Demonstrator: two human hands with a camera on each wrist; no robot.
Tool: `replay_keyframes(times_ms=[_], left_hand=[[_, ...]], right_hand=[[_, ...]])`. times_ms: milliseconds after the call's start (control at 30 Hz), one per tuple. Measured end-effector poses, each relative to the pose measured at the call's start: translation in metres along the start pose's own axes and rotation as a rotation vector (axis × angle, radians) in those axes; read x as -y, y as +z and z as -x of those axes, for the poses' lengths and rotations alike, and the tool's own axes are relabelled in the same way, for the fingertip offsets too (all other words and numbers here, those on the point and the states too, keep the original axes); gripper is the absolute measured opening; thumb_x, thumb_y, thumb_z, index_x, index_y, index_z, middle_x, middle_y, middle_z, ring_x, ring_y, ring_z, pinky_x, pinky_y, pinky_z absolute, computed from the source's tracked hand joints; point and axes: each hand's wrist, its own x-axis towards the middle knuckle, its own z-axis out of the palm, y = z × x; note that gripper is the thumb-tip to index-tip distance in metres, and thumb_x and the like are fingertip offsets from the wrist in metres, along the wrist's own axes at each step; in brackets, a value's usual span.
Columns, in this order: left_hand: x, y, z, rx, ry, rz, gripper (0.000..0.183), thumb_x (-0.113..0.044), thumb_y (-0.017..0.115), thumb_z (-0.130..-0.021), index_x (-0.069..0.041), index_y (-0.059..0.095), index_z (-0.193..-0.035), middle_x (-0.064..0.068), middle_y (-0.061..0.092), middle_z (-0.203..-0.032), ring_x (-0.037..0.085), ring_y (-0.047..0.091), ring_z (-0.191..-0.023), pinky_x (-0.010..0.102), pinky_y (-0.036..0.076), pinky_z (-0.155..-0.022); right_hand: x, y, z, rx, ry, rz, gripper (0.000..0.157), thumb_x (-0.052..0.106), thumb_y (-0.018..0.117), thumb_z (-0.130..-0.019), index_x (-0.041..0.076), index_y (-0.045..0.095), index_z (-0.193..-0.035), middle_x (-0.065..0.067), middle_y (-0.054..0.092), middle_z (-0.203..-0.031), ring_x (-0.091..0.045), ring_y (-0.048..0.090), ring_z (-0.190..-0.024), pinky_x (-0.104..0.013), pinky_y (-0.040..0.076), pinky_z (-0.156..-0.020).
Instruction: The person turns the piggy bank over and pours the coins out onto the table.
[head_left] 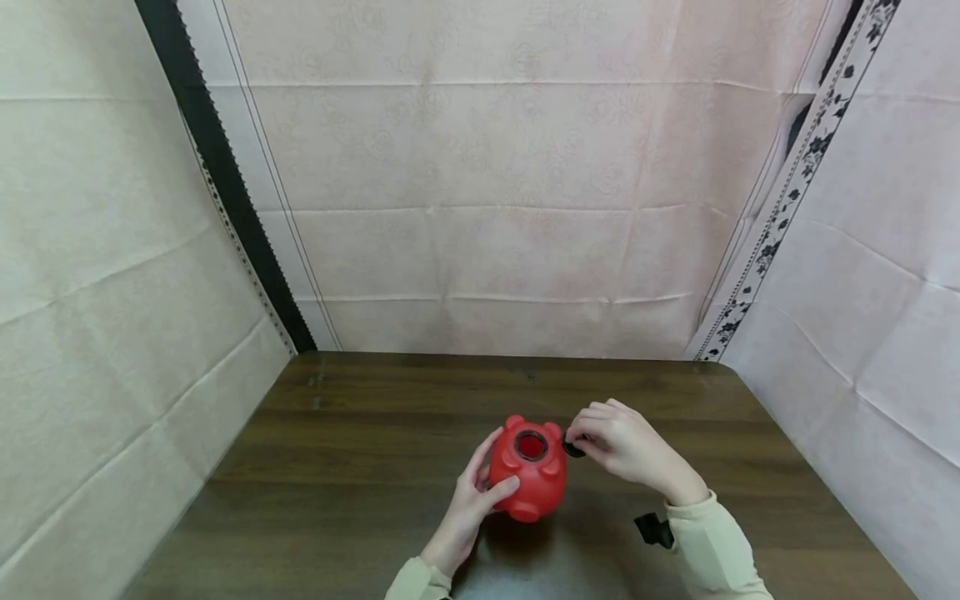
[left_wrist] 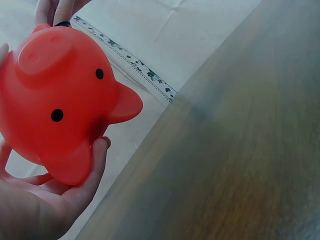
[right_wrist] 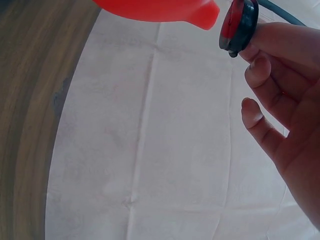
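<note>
A red piggy bank [head_left: 534, 483] is gripped by my left hand [head_left: 474, 497], thumb and fingers around its side. Its underside, with a round dark-rimmed hole, faces up in the head view. In the left wrist view the piggy bank [left_wrist: 65, 85] shows its snout, black eyes and ears, and my left hand [left_wrist: 55, 200] cups it from below. My right hand [head_left: 626, 442] pinches a round black plug [head_left: 573, 448] just right of the piggy bank. The right wrist view shows the plug [right_wrist: 241, 27] between the fingertips of my right hand [right_wrist: 285, 85], near one red foot.
The piggy bank is held over a dark wooden table [head_left: 360, 467]. Pale cloth hangs [head_left: 480, 208] stand behind and at both sides. A black strap piece [head_left: 654, 530] sticks out by the right sleeve [head_left: 712, 542].
</note>
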Motion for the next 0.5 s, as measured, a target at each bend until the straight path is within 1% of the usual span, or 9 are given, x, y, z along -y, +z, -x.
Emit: replay_keyframes(times_ms=[133,300,367,500], left_hand=[[0.0,-0.002,0.0,0.006,0.007,-0.004,0.072,-0.031,0.067,-0.09,-0.031,0.03,-0.151,0.009,0.055,-0.137,0.015,0.062,-0.107,0.035,0.055,-0.089],[-0.002,-0.003,0.0,0.013,0.024,0.006,0.071,-0.029,0.067,-0.09,-0.031,0.03,-0.151,0.009,0.055,-0.137,0.016,0.062,-0.108,0.036,0.055,-0.091],[-0.001,-0.002,0.0,0.017,0.036,0.015,0.071,-0.029,0.067,-0.09,-0.031,0.031,-0.151,0.009,0.056,-0.136,0.016,0.062,-0.108,0.035,0.056,-0.091],[0.001,-0.003,0.001,0.012,0.045,0.028,0.07,-0.027,0.068,-0.09,-0.031,0.032,-0.15,0.009,0.057,-0.135,0.016,0.063,-0.107,0.034,0.056,-0.09]], right_hand=[[-0.001,-0.001,0.002,-0.007,-0.009,0.006,0.02,0.006,0.08,-0.075,0.02,0.069,-0.084,0.013,0.066,-0.082,-0.002,0.055,-0.075,-0.022,0.042,-0.072],[-0.003,-0.002,0.004,-0.026,-0.016,0.033,0.022,0.006,0.081,-0.072,0.021,0.068,-0.082,0.014,0.065,-0.08,-0.002,0.055,-0.075,-0.022,0.042,-0.073],[-0.004,-0.003,0.006,-0.029,-0.008,0.045,0.027,0.003,0.082,-0.069,0.021,0.068,-0.082,0.015,0.064,-0.08,-0.002,0.055,-0.075,-0.022,0.042,-0.073],[-0.006,-0.006,0.012,-0.031,0.006,0.06,0.027,0.001,0.081,-0.069,0.022,0.067,-0.081,0.016,0.063,-0.081,-0.001,0.055,-0.075,-0.023,0.041,-0.073]])
